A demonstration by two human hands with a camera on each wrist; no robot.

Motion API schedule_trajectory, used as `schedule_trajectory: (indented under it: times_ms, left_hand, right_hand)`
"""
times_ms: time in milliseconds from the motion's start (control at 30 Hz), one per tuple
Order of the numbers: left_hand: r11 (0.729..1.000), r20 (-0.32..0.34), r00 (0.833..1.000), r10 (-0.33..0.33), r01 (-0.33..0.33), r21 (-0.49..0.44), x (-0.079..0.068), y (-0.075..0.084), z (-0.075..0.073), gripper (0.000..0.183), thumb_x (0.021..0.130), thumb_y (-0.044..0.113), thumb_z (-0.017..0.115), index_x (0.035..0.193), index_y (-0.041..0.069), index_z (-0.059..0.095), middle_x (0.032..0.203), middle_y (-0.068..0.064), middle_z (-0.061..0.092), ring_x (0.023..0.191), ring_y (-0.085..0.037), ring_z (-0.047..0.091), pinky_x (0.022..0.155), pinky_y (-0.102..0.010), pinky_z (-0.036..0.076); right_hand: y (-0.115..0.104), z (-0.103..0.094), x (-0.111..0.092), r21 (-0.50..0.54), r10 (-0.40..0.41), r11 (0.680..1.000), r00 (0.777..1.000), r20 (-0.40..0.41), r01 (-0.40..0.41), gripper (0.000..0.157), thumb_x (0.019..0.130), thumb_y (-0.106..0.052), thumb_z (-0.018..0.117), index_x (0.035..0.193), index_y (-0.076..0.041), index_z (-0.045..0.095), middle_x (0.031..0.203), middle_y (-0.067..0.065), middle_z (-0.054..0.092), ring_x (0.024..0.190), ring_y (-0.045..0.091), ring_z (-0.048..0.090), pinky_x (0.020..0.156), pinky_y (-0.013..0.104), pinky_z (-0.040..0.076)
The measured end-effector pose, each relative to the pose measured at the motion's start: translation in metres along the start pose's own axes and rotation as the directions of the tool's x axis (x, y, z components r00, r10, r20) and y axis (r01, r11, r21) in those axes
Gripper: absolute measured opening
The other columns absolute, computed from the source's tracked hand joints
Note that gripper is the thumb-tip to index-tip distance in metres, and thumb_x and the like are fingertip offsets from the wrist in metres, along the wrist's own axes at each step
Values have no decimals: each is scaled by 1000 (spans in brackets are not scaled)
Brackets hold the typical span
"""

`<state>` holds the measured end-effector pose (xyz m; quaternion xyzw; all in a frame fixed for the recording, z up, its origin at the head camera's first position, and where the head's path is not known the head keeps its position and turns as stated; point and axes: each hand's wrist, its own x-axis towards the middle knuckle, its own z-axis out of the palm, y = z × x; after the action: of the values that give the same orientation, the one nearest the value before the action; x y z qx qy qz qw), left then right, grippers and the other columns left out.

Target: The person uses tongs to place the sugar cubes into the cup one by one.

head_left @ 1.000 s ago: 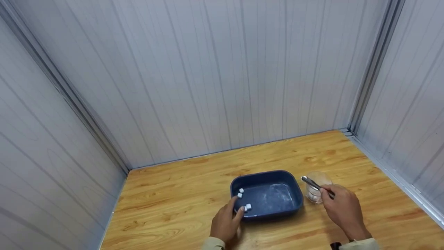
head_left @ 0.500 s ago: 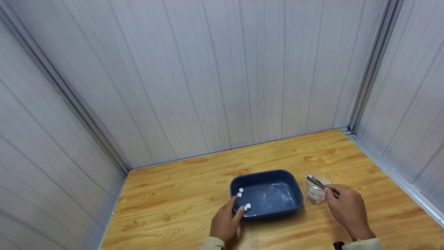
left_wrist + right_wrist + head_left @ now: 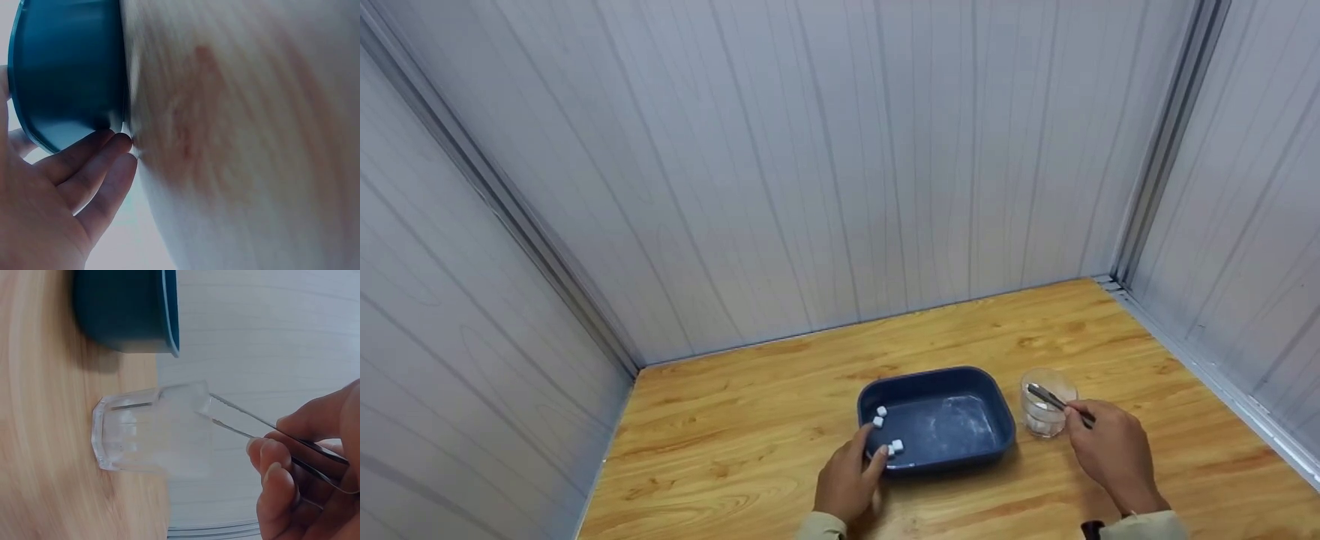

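A dark blue rectangular basin (image 3: 952, 468) stands on the table with several small white cubes (image 3: 882, 412) at its left end. My left hand (image 3: 844, 480) holds the basin's near left corner. In the left wrist view, its fingers (image 3: 93, 174) lie along the outer wall, and others reach over the rim. My right hand (image 3: 1112, 448) pinches metal tweezers (image 3: 253, 413). Their tips are spread apart at the mouth of a clear glass (image 3: 126, 439); no cube shows between them. White cubes (image 3: 1041, 424) lie in the glass, blurred through its wall.
The wood-grain table (image 3: 720, 435) extends left of the basin and behind it. Pale panel walls (image 3: 847, 165) enclose its back and sides. The glass stands close to the basin's right side.
The right hand has moved slightly right, bringing the tweezers from the glass's left rim to over its mouth. A white cube at their tips earlier no longer shows there. The left hand stays put.
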<state>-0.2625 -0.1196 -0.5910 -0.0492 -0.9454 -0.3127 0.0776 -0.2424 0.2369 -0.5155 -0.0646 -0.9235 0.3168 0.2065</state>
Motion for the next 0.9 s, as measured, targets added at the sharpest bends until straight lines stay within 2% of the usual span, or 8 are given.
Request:
schedule_trajectory:
  times_ms: [200, 367, 633, 700, 800, 900]
  left_hand:
    - [1000, -6, 1000, 1, -1, 0, -1, 0, 0, 51, 90, 55, 48, 133, 27, 50, 116, -1, 62, 105, -21, 58, 84, -45, 46]
    - [1000, 22, 1000, -18, 19, -6, -1, 0, 1, 49, 91, 51, 50, 133, 26, 50, 118, -1, 61, 107, -20, 57, 87, -45, 45]
    - [1000, 7, 1000, 1, -1, 0, -1, 0, -1, 47, 91, 49, 51, 133, 26, 49, 116, -1, 62, 106, -19, 57, 86, -44, 45]
    - [1000, 10, 1000, 1, -2, 1, -1, 0, -1, 48, 91, 49, 51, 133, 26, 49, 117, -1, 61, 106, -19, 57, 86, -44, 45]
    - [1000, 15, 1000, -1, 1, 2, 0, 0, -1, 47, 91, 49, 50, 133, 26, 49, 117, 0, 61, 106, -20, 57, 86, -45, 45]
    - [1000, 12, 1000, 3, -4, 3, 0, 0, -1, 47, 91, 49, 50, 133, 26, 49, 116, 0, 62, 105, -20, 57, 85, -45, 45]
  right_hand:
    - [3, 2, 6, -52, -11, 999, 999, 42, 14, 23, 88, -17, 56, 98, -3, 71, 93, 15, 68, 80, 29, 64, 65, 48, 47]
    - [3, 4, 10, -83, 32, 996, 995, 97, -24, 23, 88, -17, 56, 98, -4, 71, 93, 14, 68, 74, 25, 63, 60, 45, 47]
    - [2, 4, 18, -127, 76, 991, 981, 181, -53, 27, 90, -21, 51, 102, -7, 70, 92, 11, 68, 63, 18, 57, 50, 38, 43]
    - [2, 5, 20, -136, 82, 989, 976, 201, -55, 26, 90, -21, 49, 95, -10, 71, 83, 8, 66, 58, 17, 53, 47, 35, 39]
    - [2, 5, 23, -154, 91, 986, 970, 225, -57, 26, 90, -21, 46, 76, -14, 66, 67, 3, 59, 52, 17, 46, 44, 33, 32]
    - [2, 6, 25, -165, 92, 985, 969, 228, -55, 27, 90, -21, 44, 69, -17, 61, 60, 0, 52, 51, 18, 43, 44, 33, 29]
